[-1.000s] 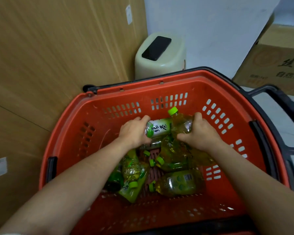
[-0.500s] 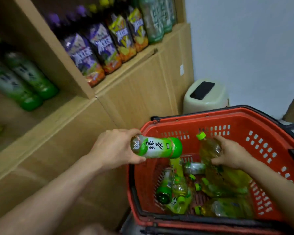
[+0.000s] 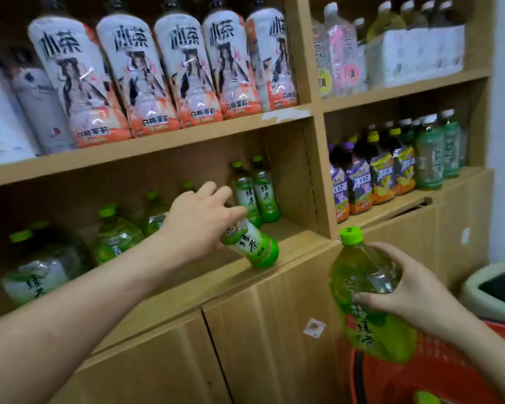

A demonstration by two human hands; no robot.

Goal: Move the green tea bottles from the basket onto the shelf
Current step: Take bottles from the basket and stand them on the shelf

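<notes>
1. Big change from a second ago: both hands were down in the red basket (image 3: pixel 438 371) grabbing bottles, and now they're up at the shelf (image 3: pixel 289 243) with one bottle each.
2. The left hand (image 3: pixel 199 220) is wrapped around the top of a small green tea bottle (image 3: pixel 252 246), tilted, with its base touching the near front edge of the shelf board. It sits just in front of the two upright green tea bottles (image 3: pixel 257 193) already standing at the right end of that bay.
3. The right hand (image 3: pixel 405 290) is closed around a bigger green tea bottle (image 3: pixel 368 304), roughly upright with the cap up, held in the air above the basket and right of the shelf bay.
4. So the small one looks nearly placed; it needs standing up and sliding back. The big one is probably next.
5. At least one more green cap (image 3: pixel 426 399) pokes up in the basket, so I'd say the job isn't done.
</notes>
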